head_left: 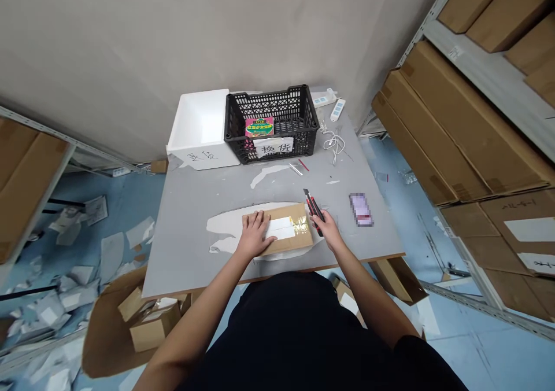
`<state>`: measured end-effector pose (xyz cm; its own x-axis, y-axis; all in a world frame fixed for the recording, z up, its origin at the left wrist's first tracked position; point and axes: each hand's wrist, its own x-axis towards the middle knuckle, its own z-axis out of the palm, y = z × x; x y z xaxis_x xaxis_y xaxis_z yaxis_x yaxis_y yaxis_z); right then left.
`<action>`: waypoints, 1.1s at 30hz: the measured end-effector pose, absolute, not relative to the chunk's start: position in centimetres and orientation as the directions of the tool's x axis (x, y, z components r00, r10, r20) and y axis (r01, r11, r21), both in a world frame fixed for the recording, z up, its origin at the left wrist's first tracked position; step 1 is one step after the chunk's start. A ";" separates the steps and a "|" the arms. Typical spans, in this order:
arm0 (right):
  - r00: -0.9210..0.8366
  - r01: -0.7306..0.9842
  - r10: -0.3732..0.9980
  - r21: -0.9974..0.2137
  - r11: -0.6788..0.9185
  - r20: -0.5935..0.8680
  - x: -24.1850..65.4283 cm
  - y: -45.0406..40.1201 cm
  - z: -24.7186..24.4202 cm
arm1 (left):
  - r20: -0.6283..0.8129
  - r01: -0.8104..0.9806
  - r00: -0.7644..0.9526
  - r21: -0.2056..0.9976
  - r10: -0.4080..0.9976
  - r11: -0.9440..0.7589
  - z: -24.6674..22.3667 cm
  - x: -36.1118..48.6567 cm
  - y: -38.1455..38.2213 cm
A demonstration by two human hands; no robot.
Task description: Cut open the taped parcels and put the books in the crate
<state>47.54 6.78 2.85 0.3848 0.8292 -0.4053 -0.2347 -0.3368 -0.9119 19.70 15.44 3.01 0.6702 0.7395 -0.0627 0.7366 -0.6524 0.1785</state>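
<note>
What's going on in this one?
Someone's left hand rests on a taped cardboard box on a grey table. The right hand holds a red-and-black utility knife by the box's right end. The box looks closed. A black crate stands farther back.

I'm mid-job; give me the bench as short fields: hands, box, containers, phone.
Left hand: on the left part of the cardboard box
Right hand: holding a box cutter by the box's right end
Box: lying flat, white label and shiny tape on top
Containers: white foam bin, back left; black crate beside it, colourful packet inside
Phone: on the table, to the right
</note>
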 end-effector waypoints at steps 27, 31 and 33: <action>-0.012 -0.159 0.843 -0.831 -0.532 -0.538 53.9 0.5 2.0 | -0.105 0.560 0.828 0.188 0.550 -0.807 2.7 20.7 13.0; 0.001 -0.122 0.846 -0.839 -0.530 -0.534 53.7 0.5 1.8 | -0.121 0.560 0.829 0.188 0.547 -0.807 2.6 20.6 12.9; 0.025 -0.092 0.858 -0.855 -0.510 -0.514 53.7 0.7 2.0 | -0.126 0.560 0.829 0.184 0.545 -0.808 2.6 20.7 13.0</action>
